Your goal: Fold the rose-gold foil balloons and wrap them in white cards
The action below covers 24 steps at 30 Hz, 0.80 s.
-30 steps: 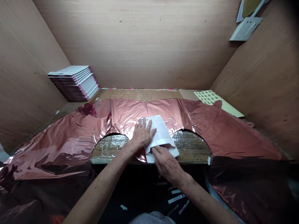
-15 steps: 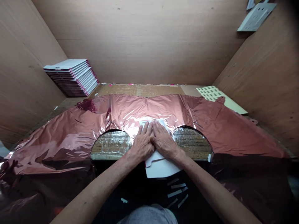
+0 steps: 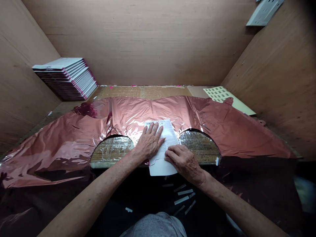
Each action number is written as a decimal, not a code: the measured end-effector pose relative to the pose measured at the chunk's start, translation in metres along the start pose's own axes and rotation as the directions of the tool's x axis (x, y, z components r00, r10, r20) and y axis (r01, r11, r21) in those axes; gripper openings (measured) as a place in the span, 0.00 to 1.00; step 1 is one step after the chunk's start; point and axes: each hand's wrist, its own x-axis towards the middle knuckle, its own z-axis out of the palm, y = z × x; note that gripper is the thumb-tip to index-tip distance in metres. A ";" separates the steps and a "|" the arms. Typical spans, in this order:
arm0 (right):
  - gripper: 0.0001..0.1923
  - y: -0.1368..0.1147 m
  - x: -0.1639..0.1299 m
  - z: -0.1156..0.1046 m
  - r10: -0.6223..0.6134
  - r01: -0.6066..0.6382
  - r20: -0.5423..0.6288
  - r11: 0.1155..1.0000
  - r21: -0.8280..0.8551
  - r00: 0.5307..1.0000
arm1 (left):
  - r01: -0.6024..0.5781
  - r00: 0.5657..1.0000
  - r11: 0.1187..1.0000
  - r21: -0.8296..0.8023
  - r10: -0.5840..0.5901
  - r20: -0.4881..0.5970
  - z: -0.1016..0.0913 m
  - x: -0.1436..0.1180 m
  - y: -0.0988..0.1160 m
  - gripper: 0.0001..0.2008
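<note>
Pink foil (image 3: 237,135) across mid-frame. Pkt stack (image 3: 65,79) upper L. White envelope (image 3: 170,135) ctr, flap (image 3: 161,169) toward bottom, contents hidden. Your L hand (image 3: 149,144) flat on it, fingers spread; your R hand (image 3: 183,161) at its R edge, fingers curled, can't tell grip.

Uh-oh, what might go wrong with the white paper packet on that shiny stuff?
The packet pokes past the table edge, so it might slip or bend if the left hand, lying flat on it, lifts.

The copper-coloured foil underneath is wrinkled, so it could shift or tear.

The stack of pink-edged packets looks slanted; a bump might topple it.
</note>
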 end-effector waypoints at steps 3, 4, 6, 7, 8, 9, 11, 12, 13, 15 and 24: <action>0.09 0.001 0.013 -0.001 -0.012 0.026 0.115 0.992 -0.122 0.993 | -0.007 1.000 1.000 0.002 0.007 0.005 0.001 0.000 0.001 0.29; 0.10 0.000 0.015 -0.004 -0.012 0.034 0.140 0.987 -0.157 0.990 | -0.012 1.000 1.000 0.002 0.012 0.012 0.000 0.001 0.000 0.29; 0.11 -0.002 0.013 -0.013 -0.021 0.046 0.176 0.989 -0.139 0.984 | -0.020 0.999 1.000 -0.002 0.020 0.030 0.000 0.002 0.000 0.29; 0.12 -0.003 0.007 -0.020 -0.042 0.056 0.194 0.996 -0.067 0.980 | -0.021 0.999 1.000 -0.005 0.022 0.039 -0.001 0.003 -0.002 0.29; 0.13 -0.003 -0.002 -0.027 -0.071 0.065 0.208 0.997 0.036 0.976 | -0.019 0.999 1.000 -0.007 0.020 0.048 -0.001 0.005 -0.003 0.29; 0.14 -0.004 -0.013 -0.034 -0.100 0.071 0.206 0.987 0.142 0.973 | -0.019 0.998 1.000 -0.008 0.019 0.053 -0.001 0.007 -0.005 0.29; 0.18 -0.004 -0.036 -0.044 -0.111 0.076 0.129 0.965 0.250 0.985 | -0.034 0.998 0.999 -0.010 0.035 0.057 -0.002 0.013 -0.009 0.29; 0.18 -0.003 -0.046 -0.046 -0.092 0.075 0.064 0.970 0.230 0.994 | -0.047 0.997 0.999 -0.013 0.048 0.054 -0.002 0.016 -0.011 0.29; 0.18 -0.002 -0.053 -0.046 -0.073 0.072 0.000 0.983 0.169 0.997 | -0.059 0.997 0.998 -0.018 0.060 0.043 -0.003 0.018 -0.012 0.29; 0.17 0.000 -0.058 -0.040 -0.074 0.075 -0.065 0.997 0.009 0.995 | -0.071 0.997 0.996 -0.044 0.071 -0.014 -0.007 0.019 -0.013 0.30; 0.16 0.008 -0.048 -0.009 -0.156 0.148 -0.069 0.984 -0.100 0.985 | -0.311 0.921 0.904 -0.293 0.210 -0.328 -0.026 -0.079 0.009 0.23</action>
